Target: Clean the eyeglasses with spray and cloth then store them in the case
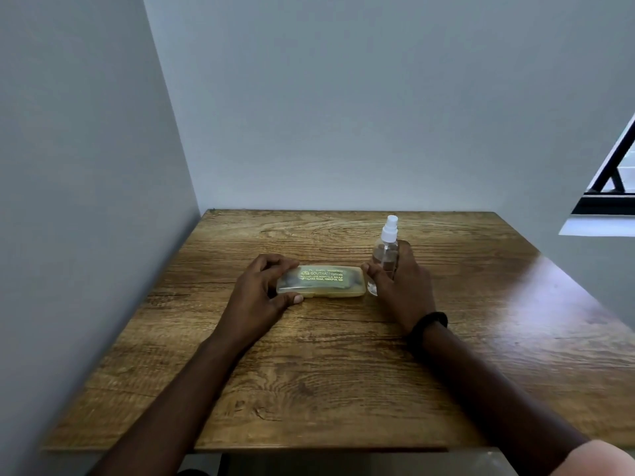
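Note:
A translucent yellowish eyeglasses case (pixel 323 281) with gold print lies closed on the wooden table (pixel 309 372), a dark shape showing faintly inside. My left hand (pixel 264 286) grips the case's left end, thumb at the front edge, fingers over the back. A clear spray bottle (pixel 385 255) with a white nozzle stands upright just right of the case. My right hand (pixel 402 286) is wrapped around the bottle's body. No cloth is visible.
Grey walls close in on the table at the left and back. A window opening with dark bars (pixel 611 180) is at the right. A black band (pixel 429 322) sits on my right wrist.

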`<state>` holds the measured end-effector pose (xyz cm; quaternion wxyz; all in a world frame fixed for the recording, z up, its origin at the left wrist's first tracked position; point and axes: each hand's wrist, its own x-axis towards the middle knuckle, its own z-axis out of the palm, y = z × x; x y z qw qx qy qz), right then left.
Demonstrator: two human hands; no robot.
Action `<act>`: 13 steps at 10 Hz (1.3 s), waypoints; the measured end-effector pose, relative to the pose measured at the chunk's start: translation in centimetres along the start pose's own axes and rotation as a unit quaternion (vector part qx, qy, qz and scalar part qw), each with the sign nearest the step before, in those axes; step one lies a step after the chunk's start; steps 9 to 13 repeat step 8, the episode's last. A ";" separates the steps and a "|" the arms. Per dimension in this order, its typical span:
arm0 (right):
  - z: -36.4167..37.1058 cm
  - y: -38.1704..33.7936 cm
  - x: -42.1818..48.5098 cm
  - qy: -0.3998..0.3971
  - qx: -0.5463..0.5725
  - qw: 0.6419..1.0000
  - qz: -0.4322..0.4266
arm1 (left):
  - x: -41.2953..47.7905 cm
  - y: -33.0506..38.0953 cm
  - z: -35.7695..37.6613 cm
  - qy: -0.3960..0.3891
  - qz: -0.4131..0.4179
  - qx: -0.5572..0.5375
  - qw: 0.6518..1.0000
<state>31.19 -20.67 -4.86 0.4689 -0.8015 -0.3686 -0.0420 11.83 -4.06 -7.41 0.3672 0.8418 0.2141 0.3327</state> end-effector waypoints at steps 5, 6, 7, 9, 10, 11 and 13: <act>0.3 0.3 -0.1 0.012 0.040 0.999 0.016 | 0.1 -0.3 0.0 -0.022 -0.001 0.028 0.999; 0.3 0.1 -0.2 0.019 0.098 0.994 0.040 | -0.2 -0.1 0.1 -0.024 -0.006 0.024 0.999; 0.4 0.4 -0.2 0.026 0.126 0.991 0.031 | -0.2 0.1 0.0 -0.011 -0.014 0.009 1.000; 0.2 0.1 -0.5 0.045 0.150 0.987 0.028 | -0.4 0.4 -0.1 0.009 -0.013 0.014 1.000; 0.2 0.1 -0.5 0.045 0.150 0.987 0.028 | -0.4 0.4 -0.1 0.009 -0.013 0.014 1.000; 0.2 0.1 -0.5 0.045 0.150 0.987 0.028 | -0.4 0.4 -0.1 0.009 -0.013 0.014 1.000; 0.2 0.1 -0.5 0.045 0.150 0.987 0.028 | -0.4 0.4 -0.1 0.009 -0.013 0.014 1.000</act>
